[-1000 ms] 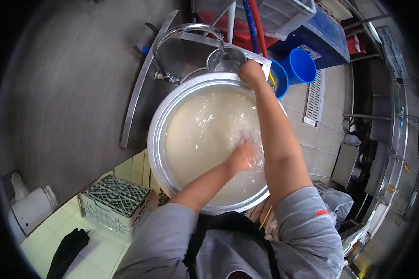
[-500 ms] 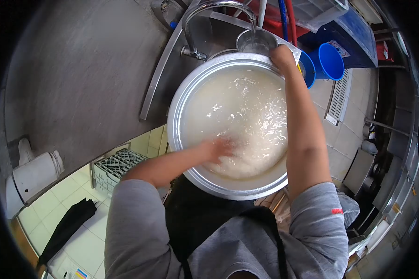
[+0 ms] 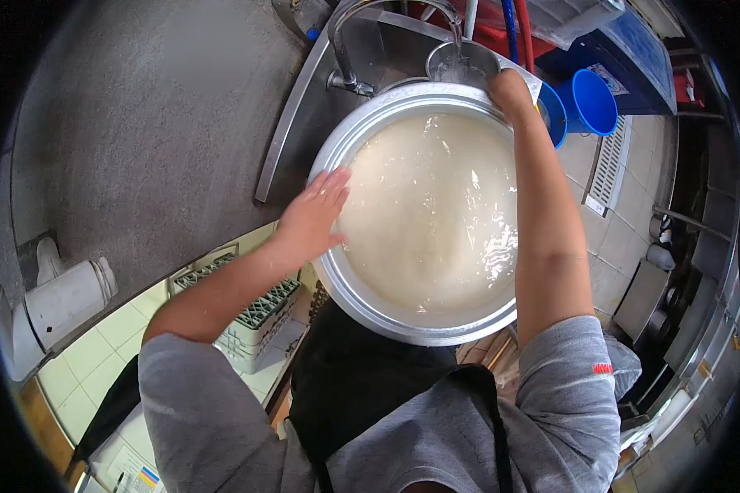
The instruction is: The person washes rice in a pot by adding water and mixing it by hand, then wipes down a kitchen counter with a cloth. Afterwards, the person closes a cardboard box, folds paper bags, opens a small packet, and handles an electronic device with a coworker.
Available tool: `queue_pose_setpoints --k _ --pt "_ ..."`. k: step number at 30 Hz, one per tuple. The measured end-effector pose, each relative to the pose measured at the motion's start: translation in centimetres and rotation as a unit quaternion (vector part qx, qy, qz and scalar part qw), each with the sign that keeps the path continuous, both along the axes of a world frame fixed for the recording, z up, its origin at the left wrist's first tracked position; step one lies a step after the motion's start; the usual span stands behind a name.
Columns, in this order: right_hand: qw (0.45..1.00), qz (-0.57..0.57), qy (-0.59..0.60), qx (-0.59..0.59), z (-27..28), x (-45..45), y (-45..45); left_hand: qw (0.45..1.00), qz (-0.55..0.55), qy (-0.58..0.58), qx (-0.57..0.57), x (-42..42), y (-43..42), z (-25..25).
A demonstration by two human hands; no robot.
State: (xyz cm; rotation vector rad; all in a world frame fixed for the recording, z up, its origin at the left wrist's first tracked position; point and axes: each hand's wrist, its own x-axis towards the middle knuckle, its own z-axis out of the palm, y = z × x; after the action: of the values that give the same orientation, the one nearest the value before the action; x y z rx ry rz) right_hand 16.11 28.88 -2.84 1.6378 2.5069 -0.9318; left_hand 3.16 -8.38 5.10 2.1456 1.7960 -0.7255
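Observation:
A large round metal pot is full of cloudy whitish water; whatever lies at its bottom is hidden. My left hand is at the pot's left rim, fingers stretched out over the edge and wet. Beyond the far right rim, my right hand grips the edge of a small metal bowl. Water from the curved faucet runs into that bowl. The fingers of my right hand are partly hidden.
The faucet stands at a steel sink beside a grey counter. Blue buckets are on the right, near a floor drain. A plastic dish rack sits at lower left, below counter height.
My left hand has come out of the water and moved left and up to the pot's rim. The water surface is calmer. My right hand stays at the bowl under the faucet.

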Motion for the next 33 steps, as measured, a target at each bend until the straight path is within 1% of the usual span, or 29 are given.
queue_pose_setpoints --k 3,5,7,9,10,12,13,14,15,17,18,20,21,23,24,25,26,27,28,30,33 --pt "1.000 -0.015 0.013 0.018 -1.1 0.0 0.5 0.991 0.096 0.028 -0.084 3.8 -3.4 2.1" --pt "1.000 0.004 -0.002 0.019 0.8 -0.1 -0.3 0.984 0.132 0.015 -0.117 6.7 -5.8 2.9" --pt "1.000 0.006 -0.015 0.016 1.4 -0.1 -0.7 0.973 0.172 -0.044 -0.147 9.5 -7.2 3.0" --pt "1.000 -0.006 -0.024 0.011 1.1 -0.1 -0.6 0.935 0.223 -0.160 -0.226 11.7 -6.4 3.7" --pt "0.999 -0.017 -0.027 0.001 2.6 -0.4 -1.2 0.939 0.201 -0.216 -0.180 12.7 -7.0 2.9" --pt "0.999 -0.019 -0.031 -0.008 1.7 -0.4 -0.9 0.930 0.151 -0.326 -0.084 14.7 -8.4 0.0" --pt "0.999 -0.021 -0.033 -0.010 1.5 -0.3 -0.8 0.898 0.157 -0.366 -0.187 15.1 -6.8 -1.0" --pt "0.999 -0.048 -0.023 -0.001 1.2 -0.4 -0.9 0.856 0.160 -0.400 -0.287 15.4 -4.3 -2.2" --pt "1.000 -0.011 -0.012 0.004 1.4 -0.2 -0.9 0.804 0.160 -0.427 -0.382 15.9 -2.5 -3.3" --pt "0.999 -0.012 -0.035 -0.015 1.4 -0.3 -0.6 0.788 0.146 -0.501 -0.328 17.9 -1.9 -7.4" --pt "0.999 -0.022 -0.022 -0.012 1.0 -0.4 -0.5 0.778 0.137 -0.535 -0.298 18.5 -1.2 -9.4" --pt "0.999 -0.038 0.003 -0.006 -0.1 -0.1 -0.4 0.742 0.190 -0.591 -0.254 19.3 1.3 -12.0" --pt "0.999 -0.042 -0.010 -0.013 0.3 -0.1 -0.5 0.721 0.217 -0.616 -0.230 19.3 2.4 -12.7" --pt "0.995 -0.089 -0.014 -0.034 1.4 -0.5 -1.0 0.775 0.181 -0.572 -0.200 16.6 6.3 -12.6" --pt "0.996 -0.082 -0.010 -0.033 1.7 -0.6 -0.9 0.797 0.163 -0.550 -0.188 15.5 7.7 -12.5" --pt "0.997 -0.075 -0.009 -0.033 1.9 -0.5 -0.9 0.603 0.323 -0.684 -0.255 14.7 7.9 -15.6" --pt "0.997 -0.071 -0.009 -0.037 2.0 -0.3 -1.2 0.357 0.459 -0.761 -0.286 13.9 8.1 -18.6" --pt "0.997 -0.070 -0.008 -0.032 1.8 -0.2 -1.2 0.459 0.493 -0.697 -0.245 12.8 9.7 -16.0" --pt "0.997 -0.070 -0.007 -0.026 1.6 -0.3 -1.0 0.553 0.517 -0.622 -0.200 11.5 11.5 -12.3" --pt "0.997 -0.073 -0.010 -0.021 2.6 -0.4 -1.6 0.603 0.505 -0.596 -0.161 9.2 13.3 -10.7" --pt "0.997 -0.072 0.000 -0.027 2.5 -0.3 -1.4 0.677 0.455 -0.578 -0.018 7.0 15.4 -12.5"
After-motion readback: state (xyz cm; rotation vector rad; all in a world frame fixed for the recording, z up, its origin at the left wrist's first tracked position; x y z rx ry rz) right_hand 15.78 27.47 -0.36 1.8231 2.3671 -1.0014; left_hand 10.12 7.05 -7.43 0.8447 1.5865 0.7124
